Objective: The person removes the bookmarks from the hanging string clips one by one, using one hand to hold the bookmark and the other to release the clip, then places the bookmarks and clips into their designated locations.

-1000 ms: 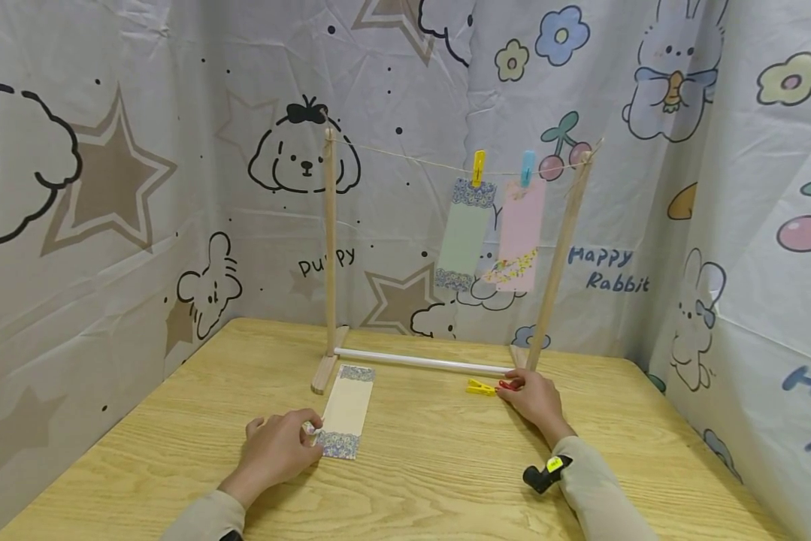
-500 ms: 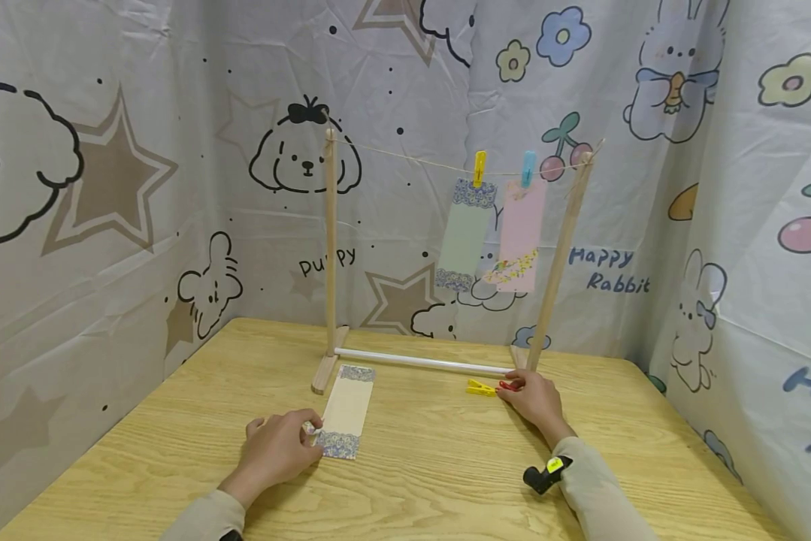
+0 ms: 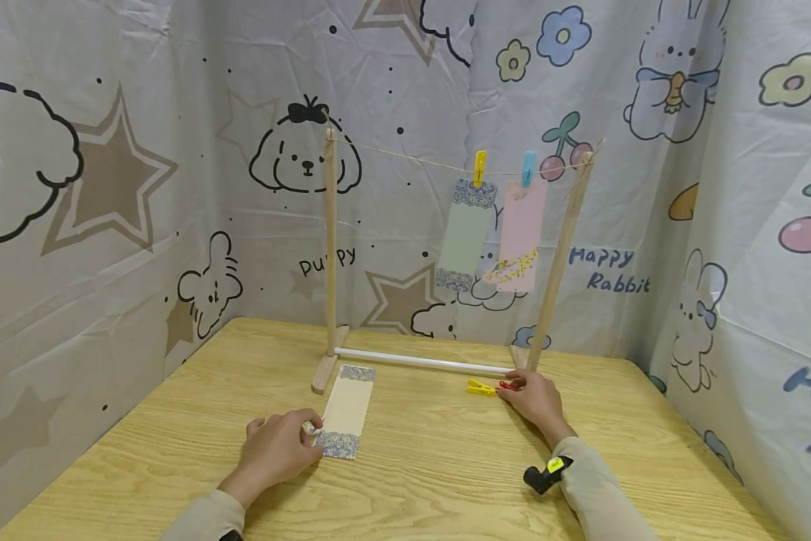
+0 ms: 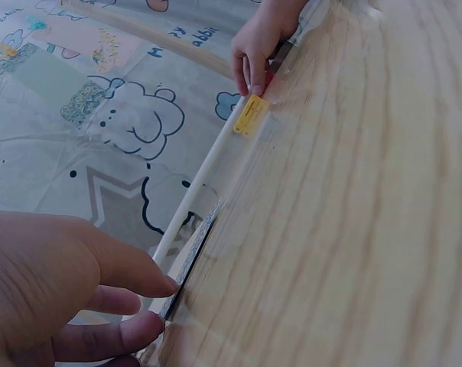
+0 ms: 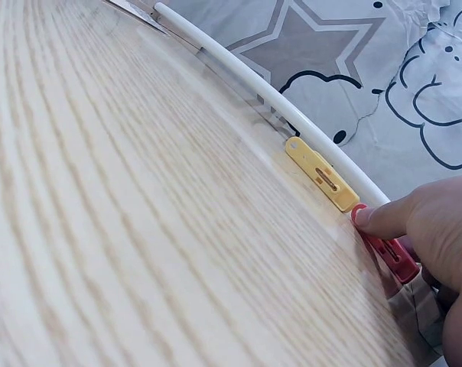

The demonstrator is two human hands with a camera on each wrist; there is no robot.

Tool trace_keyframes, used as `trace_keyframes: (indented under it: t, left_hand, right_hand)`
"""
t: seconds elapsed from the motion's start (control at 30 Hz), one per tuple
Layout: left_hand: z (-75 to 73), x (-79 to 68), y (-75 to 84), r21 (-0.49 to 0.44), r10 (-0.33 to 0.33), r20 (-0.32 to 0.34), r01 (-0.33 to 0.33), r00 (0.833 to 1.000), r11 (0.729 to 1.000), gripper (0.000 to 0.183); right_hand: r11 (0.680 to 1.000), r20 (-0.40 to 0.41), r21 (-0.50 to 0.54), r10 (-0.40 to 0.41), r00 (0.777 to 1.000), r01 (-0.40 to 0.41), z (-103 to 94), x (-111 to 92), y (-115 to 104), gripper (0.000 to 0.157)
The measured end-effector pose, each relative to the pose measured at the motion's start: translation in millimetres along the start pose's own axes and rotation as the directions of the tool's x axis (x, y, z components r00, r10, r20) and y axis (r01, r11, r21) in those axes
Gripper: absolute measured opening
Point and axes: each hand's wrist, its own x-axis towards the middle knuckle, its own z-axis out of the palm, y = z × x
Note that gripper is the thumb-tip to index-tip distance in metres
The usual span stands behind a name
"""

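Note:
A cream card point(image 3: 347, 406) with blue lace-patterned ends lies on the table. My left hand point(image 3: 278, 447) holds its near left edge with curled fingers and thumb; a small floral-patterned bit shows between them. In the left wrist view the card's lace end point(image 4: 203, 233) is seen nearly edge-on. My right hand point(image 3: 535, 402) pinches a red clothespin point(image 5: 390, 252) by the white bar, partly hidden by the fingers. A yellow clothespin point(image 5: 321, 174) lies end to end with the red one.
A wooden frame with a left post point(image 3: 331, 248), right post point(image 3: 559, 263) and white bar point(image 3: 425, 361) stands behind the hands. From its string hang a green card point(image 3: 465, 237) on a yellow clothespin point(image 3: 479, 169) and a pink card point(image 3: 522, 233) on a blue clothespin point(image 3: 528, 170).

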Motion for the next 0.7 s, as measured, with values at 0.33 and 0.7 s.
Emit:
trace_keyframes:
  t: [0.33, 0.7]
  left_hand:
    - [-1.7, -0.2, 0.3, 0.005, 0.008, -0.003, -0.008, 1.000, 1.000, 0.027]
    - [0.1, 1.5, 0.0, -0.004, 0.014, -0.023, -0.014, 1.000, 1.000, 0.028]
  right_hand:
    - [1.000, -0.003, 0.007, 0.002, 1.000, -0.002, 0.9, 0.8, 1.0, 0.041]
    - [0.998, 0.009, 0.063, 0.000, 1.000, 0.000, -2.1, 1.3, 1.1, 0.042]
